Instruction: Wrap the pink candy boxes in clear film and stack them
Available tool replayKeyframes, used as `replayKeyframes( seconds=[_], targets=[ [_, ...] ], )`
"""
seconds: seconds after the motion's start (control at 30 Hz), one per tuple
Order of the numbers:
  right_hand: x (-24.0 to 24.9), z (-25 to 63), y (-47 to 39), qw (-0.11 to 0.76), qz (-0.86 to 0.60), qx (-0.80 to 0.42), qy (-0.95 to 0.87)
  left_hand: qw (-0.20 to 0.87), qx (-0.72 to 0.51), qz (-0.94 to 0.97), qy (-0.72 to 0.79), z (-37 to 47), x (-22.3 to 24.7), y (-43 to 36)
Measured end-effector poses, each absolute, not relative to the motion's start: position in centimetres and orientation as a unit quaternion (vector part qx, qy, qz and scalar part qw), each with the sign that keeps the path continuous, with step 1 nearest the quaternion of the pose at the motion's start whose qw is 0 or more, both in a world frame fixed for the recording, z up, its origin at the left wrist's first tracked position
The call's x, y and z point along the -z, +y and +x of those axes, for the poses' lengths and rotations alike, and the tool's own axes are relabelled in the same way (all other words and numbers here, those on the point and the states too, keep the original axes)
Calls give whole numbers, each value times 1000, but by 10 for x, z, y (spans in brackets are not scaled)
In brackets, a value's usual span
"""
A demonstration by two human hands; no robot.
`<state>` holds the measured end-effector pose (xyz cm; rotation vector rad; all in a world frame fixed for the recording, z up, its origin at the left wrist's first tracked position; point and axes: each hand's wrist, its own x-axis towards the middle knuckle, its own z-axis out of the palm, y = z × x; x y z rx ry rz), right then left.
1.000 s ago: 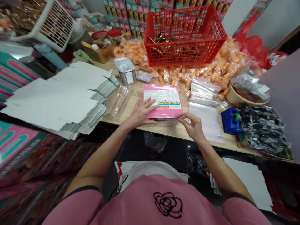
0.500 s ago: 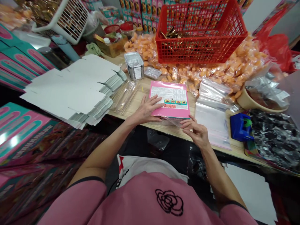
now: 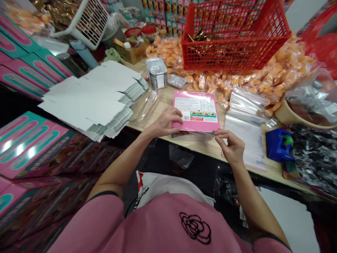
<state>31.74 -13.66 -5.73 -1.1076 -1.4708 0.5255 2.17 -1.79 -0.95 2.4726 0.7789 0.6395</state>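
Observation:
A flat pink box (image 3: 198,125) with a white printed label lies on the wooden table in front of me, inside a clear plastic bag (image 3: 196,135) whose loose film shows along the near side. My left hand (image 3: 165,123) is closed over the box's left end, fingers curled on its top. At the near right corner, my right hand (image 3: 232,144) pinches the edge of the plastic between thumb and fingertips.
Flat white cartons (image 3: 86,98) are stacked at left, near foil trays (image 3: 157,72). Clear bags (image 3: 243,121) and a blue tape dispenser (image 3: 279,144) lie at right. Behind the box, a red basket (image 3: 234,52) stands among wrapped orange pieces (image 3: 210,81).
My left fingers, stretched across the label before, have drawn back and curled at the box's left end. The right hand stays at the near right corner. The whole view has shifted slightly.

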Motion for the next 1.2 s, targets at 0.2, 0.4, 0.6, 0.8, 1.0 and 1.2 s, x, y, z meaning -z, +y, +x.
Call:
replayKeyframes(
  seconds=[0.2,0.4,0.6,0.8,1.0,1.2],
  targets=[
    [55,321,-135,558,-467,-255,-637,198,-151,924,292,29,-3,-23],
    [59,320,-139,525,-468,-280,-653,192,-162,929,272,29,-2,-23],
    [55,321,-136,538,-485,-199,-660,232,-201,920,244,18,-5,-24],
    [54,323,-139,527,-470,-260,-659,201,-187,925,264,18,-1,-19],
    [54,319,-142,505,-499,-268,-651,93,-159,946,267,28,2,-28],
    [50,319,-143,467,-502,-257,-681,10,-154,954,258,27,5,-47]
  ],
)
